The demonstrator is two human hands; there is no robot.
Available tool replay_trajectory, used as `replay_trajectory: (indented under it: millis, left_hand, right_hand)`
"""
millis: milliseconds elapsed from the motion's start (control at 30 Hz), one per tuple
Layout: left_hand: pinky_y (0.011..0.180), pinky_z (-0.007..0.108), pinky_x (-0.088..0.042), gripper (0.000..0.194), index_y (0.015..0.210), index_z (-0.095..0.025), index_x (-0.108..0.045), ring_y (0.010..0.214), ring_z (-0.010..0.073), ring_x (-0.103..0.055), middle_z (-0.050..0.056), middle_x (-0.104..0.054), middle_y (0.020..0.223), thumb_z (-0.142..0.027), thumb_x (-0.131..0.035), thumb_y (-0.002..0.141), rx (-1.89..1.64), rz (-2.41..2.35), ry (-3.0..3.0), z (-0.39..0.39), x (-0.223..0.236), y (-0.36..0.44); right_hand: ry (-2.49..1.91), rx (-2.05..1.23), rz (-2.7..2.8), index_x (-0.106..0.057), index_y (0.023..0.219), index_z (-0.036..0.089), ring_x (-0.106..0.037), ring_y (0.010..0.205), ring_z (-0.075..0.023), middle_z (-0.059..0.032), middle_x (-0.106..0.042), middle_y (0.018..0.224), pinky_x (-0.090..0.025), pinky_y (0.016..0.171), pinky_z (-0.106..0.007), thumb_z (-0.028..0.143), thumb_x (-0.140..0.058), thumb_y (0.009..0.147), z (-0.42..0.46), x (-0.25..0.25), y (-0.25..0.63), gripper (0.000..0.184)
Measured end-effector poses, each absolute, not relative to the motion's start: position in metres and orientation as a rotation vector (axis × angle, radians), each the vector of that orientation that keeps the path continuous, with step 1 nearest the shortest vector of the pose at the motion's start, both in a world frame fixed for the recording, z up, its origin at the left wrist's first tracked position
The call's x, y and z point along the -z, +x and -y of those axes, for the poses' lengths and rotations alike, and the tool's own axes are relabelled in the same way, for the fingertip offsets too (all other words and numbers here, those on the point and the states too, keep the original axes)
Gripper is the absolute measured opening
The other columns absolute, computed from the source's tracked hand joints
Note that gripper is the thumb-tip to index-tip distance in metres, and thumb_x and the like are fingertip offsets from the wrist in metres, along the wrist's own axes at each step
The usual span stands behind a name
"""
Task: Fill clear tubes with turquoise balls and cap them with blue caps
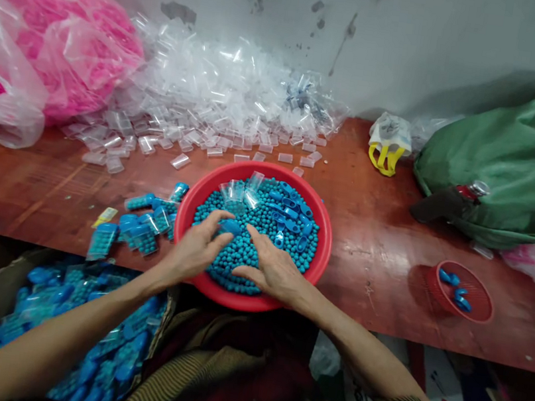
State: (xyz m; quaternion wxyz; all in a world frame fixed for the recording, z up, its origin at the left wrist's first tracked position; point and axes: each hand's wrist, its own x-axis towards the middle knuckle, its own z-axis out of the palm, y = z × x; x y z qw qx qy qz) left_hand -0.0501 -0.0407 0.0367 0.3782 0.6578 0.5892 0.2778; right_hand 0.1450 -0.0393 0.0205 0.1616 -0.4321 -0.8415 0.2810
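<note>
A red basin full of small blue beads sits in front of me at the table's edge. Over the beads, my left hand grips a blue plastic cap between thumb and fingers; whether a clear tube is fixed to it is hidden. Beside it, my right hand hovers low over the beads, thumb and fingers apart, holding nothing visible. Several clear plastic tubes lie on the beads at the far side. Blue caps are gathered on the beads at the right.
Filled blue-capped tubes lie left of the basin, with more in a box below. Loose clear tubes are heaped by the wall. A pink-filled bag, a green sack, a dark bottle and a small red basket flank the area.
</note>
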Motion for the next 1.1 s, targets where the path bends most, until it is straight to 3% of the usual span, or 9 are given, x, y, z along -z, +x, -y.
replay_trajectory:
  millis: [133, 233, 300, 467, 600, 700, 900, 1000, 1100]
  left_hand:
    - [0.075, 0.036, -0.045, 0.046, 0.123, -0.020, -0.046, 0.084, 0.0245, -0.061, 0.007, -0.064, 0.089, -0.043, -0.042, 0.083, -0.471, -1.978, 1.798, 0.038, -0.049, -0.110]
    - [0.076, 0.041, -0.044, 0.047, 0.127, -0.017, -0.046, 0.090, 0.0308, -0.060, 0.015, -0.065, 0.098, -0.039, -0.036, 0.086, -0.207, -2.352, 1.888, 0.035, -0.052, -0.128]
    - [0.080, 0.039, -0.043, 0.044, 0.124, -0.015, -0.049, 0.096, 0.0304, -0.058, 0.017, -0.062, 0.107, -0.035, -0.033, 0.088, -0.173, -2.440, 2.016, 0.030, -0.051, -0.121]
    - [0.072, 0.030, -0.042, 0.036, 0.114, -0.018, -0.055, 0.089, 0.0234, -0.061, 0.011, -0.063, 0.100, -0.032, -0.032, 0.090, -0.023, -2.135, 2.246, 0.004, -0.035, -0.074]
    - [0.072, 0.032, -0.043, 0.038, 0.118, -0.014, -0.049, 0.090, 0.0267, -0.062, 0.014, -0.061, 0.106, -0.035, -0.040, 0.088, 0.137, -1.984, 2.324, -0.024, -0.018, -0.049]
    - [0.075, 0.035, -0.044, 0.040, 0.121, -0.014, -0.045, 0.094, 0.0293, -0.062, 0.016, -0.061, 0.110, -0.036, -0.042, 0.087, 0.128, -1.929, 2.313, -0.039, -0.010, -0.041]
    - [0.077, 0.035, -0.044, 0.033, 0.115, -0.014, -0.048, 0.098, 0.0291, -0.061, 0.016, -0.064, 0.106, -0.025, -0.047, 0.084, 0.127, -1.674, 2.322, -0.048, -0.003, -0.024]
    - [0.076, 0.035, -0.044, 0.026, 0.106, -0.011, -0.052, 0.096, 0.0290, -0.061, 0.018, -0.065, 0.100, -0.018, -0.044, 0.082, 0.178, -1.582, 2.309, -0.042, 0.000, -0.015]
    - [0.072, 0.031, -0.044, 0.021, 0.097, -0.013, -0.056, 0.087, 0.0249, -0.063, 0.014, -0.067, 0.089, -0.015, -0.043, 0.080, 0.220, -1.480, 2.280, -0.033, 0.001, -0.011]
  right_hand:
    - [-1.393, -0.817, 2.318, -0.056, 0.121, 0.017, -0.065, 0.092, -0.0207, -0.0086, -0.069, 0.099, -0.048, 0.080, -0.032, 0.033, -0.051, 0.088, 0.021, -0.017, 0.168, 0.037]
    - [-1.483, -0.770, 2.291, -0.063, 0.111, 0.019, -0.066, 0.090, -0.0212, -0.0071, -0.072, 0.095, -0.048, 0.078, -0.032, 0.030, -0.050, 0.088, 0.006, -0.013, 0.183, 0.029]
    - [-1.522, -0.741, 2.233, -0.065, 0.106, 0.020, -0.067, 0.086, -0.0205, -0.0058, -0.072, 0.091, -0.048, 0.076, -0.031, 0.028, -0.048, 0.088, -0.004, -0.011, 0.193, 0.026]
    - [-1.553, -0.607, 2.170, -0.066, 0.104, 0.019, -0.066, 0.078, -0.0184, -0.0037, -0.071, 0.082, -0.048, 0.072, -0.029, 0.023, -0.043, 0.089, -0.017, -0.019, 0.209, 0.027]
    - [-1.654, -0.445, 2.418, -0.064, 0.108, 0.022, -0.064, 0.095, -0.0225, -0.0062, -0.070, 0.102, -0.047, 0.080, -0.033, 0.029, -0.047, 0.090, -0.010, -0.034, 0.201, 0.026]
    - [-1.810, -0.330, 2.628, -0.060, 0.112, 0.020, -0.064, 0.093, -0.0262, -0.0104, -0.070, 0.100, -0.047, 0.072, -0.033, 0.036, -0.048, 0.089, -0.004, -0.039, 0.186, 0.031]
    - [-1.513, -0.258, 3.042, -0.058, 0.111, 0.020, -0.065, 0.083, -0.0221, -0.0101, -0.066, 0.102, -0.043, 0.061, -0.029, 0.016, -0.031, 0.093, -0.004, -0.030, 0.176, 0.033]
    - [-1.493, -0.216, 3.079, -0.061, 0.103, 0.017, -0.065, 0.083, -0.0225, -0.0127, -0.066, 0.099, -0.044, 0.061, -0.030, 0.013, -0.031, 0.092, -0.005, -0.025, 0.174, 0.033]
    - [-1.500, -0.192, 3.096, -0.063, 0.101, 0.014, -0.065, 0.081, -0.0236, -0.0144, -0.068, 0.094, -0.043, 0.060, -0.030, 0.011, -0.032, 0.090, -0.008, -0.019, 0.170, 0.033]
